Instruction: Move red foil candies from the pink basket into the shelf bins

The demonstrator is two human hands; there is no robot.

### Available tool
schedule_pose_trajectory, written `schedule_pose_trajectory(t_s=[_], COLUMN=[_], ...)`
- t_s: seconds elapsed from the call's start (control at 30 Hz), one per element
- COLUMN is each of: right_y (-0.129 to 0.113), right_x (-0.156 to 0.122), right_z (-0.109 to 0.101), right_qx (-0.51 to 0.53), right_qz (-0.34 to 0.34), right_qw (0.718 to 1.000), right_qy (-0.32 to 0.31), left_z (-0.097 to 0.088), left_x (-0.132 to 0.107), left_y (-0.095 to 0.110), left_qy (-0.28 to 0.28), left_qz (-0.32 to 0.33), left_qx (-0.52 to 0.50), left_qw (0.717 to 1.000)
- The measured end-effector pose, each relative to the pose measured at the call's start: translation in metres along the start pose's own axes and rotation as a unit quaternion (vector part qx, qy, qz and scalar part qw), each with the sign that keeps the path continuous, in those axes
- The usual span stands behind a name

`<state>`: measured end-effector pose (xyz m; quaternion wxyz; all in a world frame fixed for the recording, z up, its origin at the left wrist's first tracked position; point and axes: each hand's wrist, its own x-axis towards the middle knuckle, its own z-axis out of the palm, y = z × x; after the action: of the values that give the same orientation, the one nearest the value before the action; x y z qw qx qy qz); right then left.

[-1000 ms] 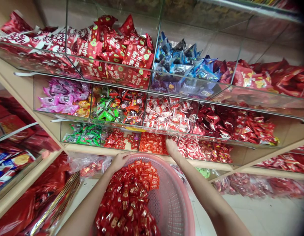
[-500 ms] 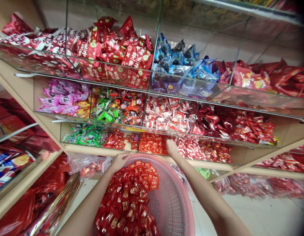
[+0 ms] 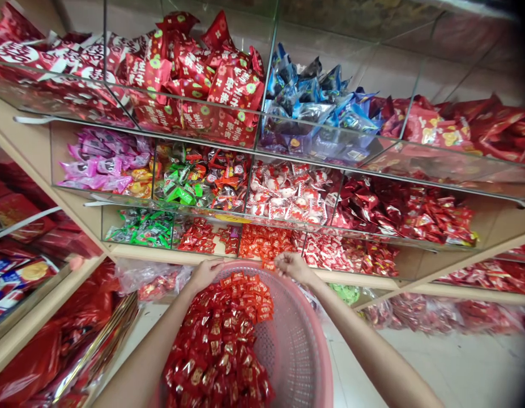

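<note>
A pink plastic basket (image 3: 325, 362) stands against the shelf front. It holds a heap of dark red, gold-marked wrapped candies (image 3: 215, 351), with orange-red candies (image 3: 262, 306) on the far side. My left hand (image 3: 206, 273) is closed over the basket's far left rim. Above the far right rim, my right hand (image 3: 293, 266) has its fingers curled, with orange-red wrapped candies at the fingertips. Just behind it lies a shelf compartment of the same orange-red candies (image 3: 262, 241).
Clear-fronted compartments hold green-wrapped candies (image 3: 143, 229), red-and-white candies (image 3: 325, 249) and blue packets (image 3: 313, 107). Large red packets (image 3: 237, 90) fill the top row. Plastic bags of goods (image 3: 147, 280) lie under the shelf, on the tiled floor (image 3: 415, 368).
My right hand has come out of the orange-red candy compartment toward me, over the basket rim, with candies in its fingers. My left hand has stayed on the rim.
</note>
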<state>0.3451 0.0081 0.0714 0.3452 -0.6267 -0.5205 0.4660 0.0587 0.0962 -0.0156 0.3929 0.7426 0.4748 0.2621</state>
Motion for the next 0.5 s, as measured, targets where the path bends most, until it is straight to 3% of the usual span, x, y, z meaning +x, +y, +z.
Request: schedule_pose_trajectory(t_s=[0.17, 0.3, 0.4, 0.5], right_y=[0.029, 0.055, 0.066, 0.073], right_x=[-0.026, -0.037, -0.038, -0.038], right_z=[0.043, 0.061, 0.064, 0.064], right_qx=[-0.062, -0.139, -0.189, -0.237], right_qz=[0.096, 0.182, 0.196, 0.158], right_qw=[0.989, 0.965, 0.951, 0.948], right_qy=[-0.095, -0.13, -0.145, -0.143], left_z=[0.0, 0.0, 0.0, 0.0], left_x=[0.0, 0.001, 0.001, 0.001], left_y=[-0.001, -0.002, -0.002, -0.001], left_qy=[-0.005, 0.001, 0.003, 0.004], left_qz=[0.008, -0.001, -0.004, -0.007], left_qx=[0.002, -0.008, -0.015, -0.027], left_qw=[1.0, 1.0, 1.0, 1.0])
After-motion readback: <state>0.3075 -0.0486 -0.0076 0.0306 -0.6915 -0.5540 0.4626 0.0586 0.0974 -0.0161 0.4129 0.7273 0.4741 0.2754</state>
